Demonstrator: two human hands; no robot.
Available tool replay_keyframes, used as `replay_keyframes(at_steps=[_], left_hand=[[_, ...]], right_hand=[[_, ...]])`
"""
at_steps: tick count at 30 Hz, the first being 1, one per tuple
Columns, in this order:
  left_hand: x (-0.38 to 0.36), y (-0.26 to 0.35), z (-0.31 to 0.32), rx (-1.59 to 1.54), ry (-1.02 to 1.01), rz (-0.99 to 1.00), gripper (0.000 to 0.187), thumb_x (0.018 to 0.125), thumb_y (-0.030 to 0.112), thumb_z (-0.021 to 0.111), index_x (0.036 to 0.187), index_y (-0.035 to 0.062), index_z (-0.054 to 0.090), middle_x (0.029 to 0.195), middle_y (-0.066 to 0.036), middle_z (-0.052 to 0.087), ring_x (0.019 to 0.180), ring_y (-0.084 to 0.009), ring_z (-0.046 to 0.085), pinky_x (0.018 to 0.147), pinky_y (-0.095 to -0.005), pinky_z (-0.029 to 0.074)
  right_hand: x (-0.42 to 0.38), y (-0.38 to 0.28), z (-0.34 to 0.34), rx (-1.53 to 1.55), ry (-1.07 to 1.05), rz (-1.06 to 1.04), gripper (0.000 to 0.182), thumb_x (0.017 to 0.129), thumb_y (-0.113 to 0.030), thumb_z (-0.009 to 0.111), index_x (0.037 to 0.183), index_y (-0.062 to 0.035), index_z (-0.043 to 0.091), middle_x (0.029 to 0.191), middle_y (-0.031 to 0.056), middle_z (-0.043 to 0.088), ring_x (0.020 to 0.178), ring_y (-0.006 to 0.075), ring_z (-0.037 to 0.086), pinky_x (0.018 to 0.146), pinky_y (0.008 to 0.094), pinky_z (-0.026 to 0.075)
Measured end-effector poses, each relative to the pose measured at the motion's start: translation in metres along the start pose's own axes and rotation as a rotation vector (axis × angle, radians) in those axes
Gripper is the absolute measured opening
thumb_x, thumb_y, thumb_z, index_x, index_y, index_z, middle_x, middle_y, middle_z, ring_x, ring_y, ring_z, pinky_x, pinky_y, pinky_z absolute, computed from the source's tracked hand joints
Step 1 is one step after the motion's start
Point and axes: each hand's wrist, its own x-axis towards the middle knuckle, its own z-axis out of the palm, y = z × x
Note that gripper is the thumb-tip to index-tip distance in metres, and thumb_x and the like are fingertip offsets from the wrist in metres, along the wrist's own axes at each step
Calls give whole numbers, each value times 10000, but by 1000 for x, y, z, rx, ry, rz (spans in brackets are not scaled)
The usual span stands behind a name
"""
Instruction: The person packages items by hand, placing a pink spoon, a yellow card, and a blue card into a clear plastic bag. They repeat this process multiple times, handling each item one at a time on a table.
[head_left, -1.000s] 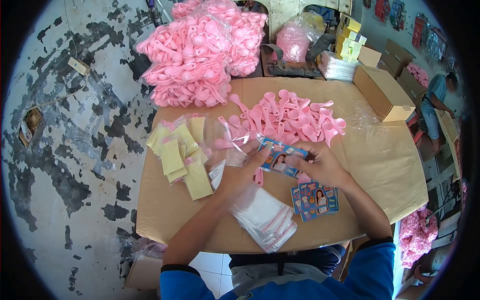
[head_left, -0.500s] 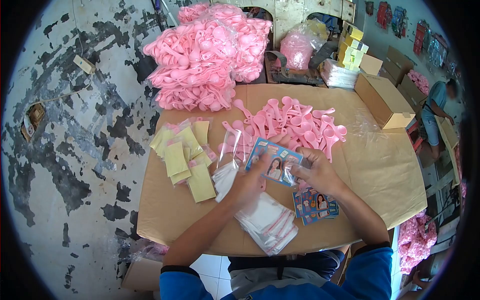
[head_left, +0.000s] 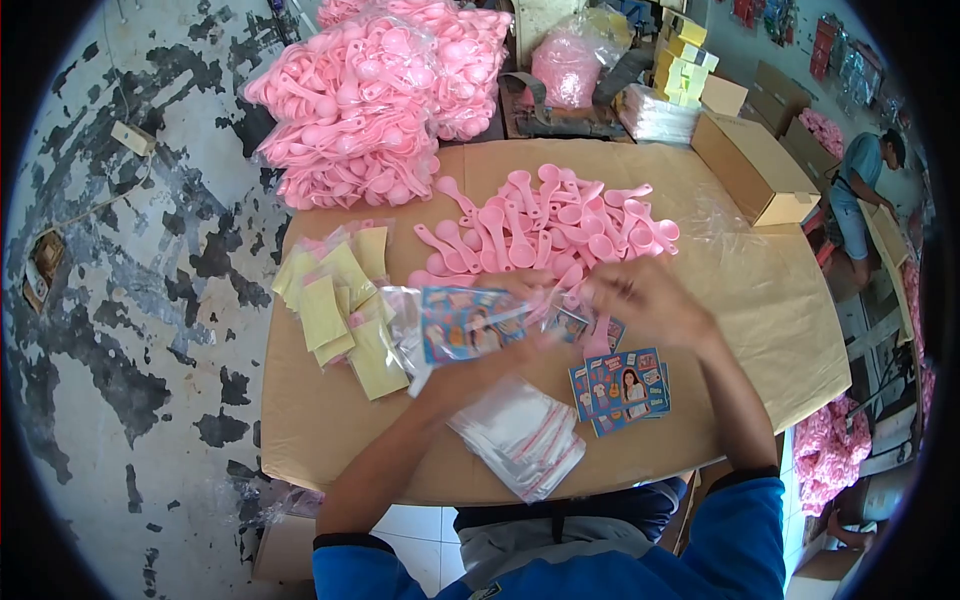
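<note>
A clear plastic bag with a blue printed card [head_left: 470,322] in it is gripped by my left hand [head_left: 505,355]. Its open end points right, toward my right hand [head_left: 650,305], which is smeared by motion with its fingers beside the bag's end; I cannot tell what those fingers hold. Below my right hand a pink measuring spoon [head_left: 597,340] overlaps the stack of blue printed cards [head_left: 625,390]. Flat clear bags [head_left: 525,440] lie fanned out near the table's front edge. Just beyond both hands spreads a pile of loose pink spoons [head_left: 550,225].
Packed bags with yellow cards [head_left: 335,310] lie at the left of the paper-covered table [head_left: 760,350]. Large sacks of pink spoons [head_left: 370,100] stand at the back left. A cardboard box [head_left: 755,170] sits back right; a person [head_left: 862,200] works beyond it.
The bagged card has swung left, its end now facing my right hand. My right hand has let go of the card and moved up and right. The view has shifted slightly.
</note>
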Motion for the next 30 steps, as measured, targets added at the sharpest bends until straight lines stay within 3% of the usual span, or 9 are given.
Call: replay_keyframes(at_steps=[3, 6, 9, 12, 15, 18, 21, 28, 30], left_hand=[[7, 3, -14, 138, 124, -92, 487, 770, 71, 779, 1195, 42, 544, 1223, -100, 582, 1108, -144, 562, 897, -302, 505], [6, 3, -14, 92, 151, -126, 526, 766, 65, 780, 1222, 22, 522, 1234, -101, 585, 1114, -148, 570, 928, -311, 500], [7, 3, -12, 99, 143, -119, 559, 765, 55, 776, 1248, 12, 498, 1252, -115, 578, 1134, -165, 568, 963, -326, 488], [7, 6, -9, 44, 166, -98, 607, 767, 27, 763, 1288, 11, 452, 1278, -138, 560, 1166, -202, 557, 985, -349, 480], [7, 3, -12, -24, 226, -95, 645, 771, -10, 744, 1319, 22, 404, 1304, -159, 537, 1191, -241, 545, 994, -375, 479], [6, 2, -12, -121, 268, -91, 649, 779, -32, 727, 1325, 36, 382, 1319, -168, 522, 1200, -263, 539, 993, -392, 480], [5, 0, -9, -199, 250, -82, 628, 784, -39, 718, 1312, 46, 388, 1325, -165, 518, 1202, -271, 537, 995, -395, 480], [2, -3, -5, -289, 157, -100, 582, 791, -17, 725, 1293, 59, 441, 1315, -116, 532, 1189, -222, 546, 994, -389, 475], [1, -14, -9, -325, 136, -217, 571, 800, 13, 732, 1296, 61, 452, 1288, -99, 549, 1172, -203, 552, 992, -382, 473]], right_hand=[[-3, 42, -33, -689, 274, 200, 308, 894, -299, 628, 895, 8, 647, 782, 135, 682, 695, 237, 659, 647, 331, 498], [-1, 76, -44, -623, 219, 384, 330, 859, -314, 649, 933, 8, 653, 805, 188, 681, 766, 323, 671, 679, 388, 504], [5, 85, -48, -471, 199, 269, 348, 860, -310, 647, 955, 24, 639, 782, 173, 685, 737, 311, 671, 663, 381, 502], [-3, 82, -60, -658, 288, 441, 327, 872, -284, 635, 936, 37, 633, 738, 155, 678, 673, 286, 659, 645, 368, 498], [-17, 33, -77, -511, 351, 504, 242, 874, -210, 632, 985, 3, 665, 859, 200, 680, 794, 275, 678, 722, 366, 514], [-21, -8, -76, -445, 331, 261, 211, 900, -162, 624, 1032, -7, 678, 880, 174, 698, 780, 198, 681, 741, 323, 517], [-19, -2, -43, 21, 159, -34, 208, 913, -150, 632, 1056, -9, 685, 901, 128, 712, 768, 122, 656, 741, 282, 517], [-18, -32, -3, 120, 17, -146, 249, 931, -179, 624, 1076, 20, 662, 880, 84, 696, 796, 77, 623, 728, 252, 506], [-17, -32, 0, 98, 17, -154, 275, 940, -172, 609, 1137, 17, 636, 827, 76, 680, 779, 74, 614, 710, 259, 502]])
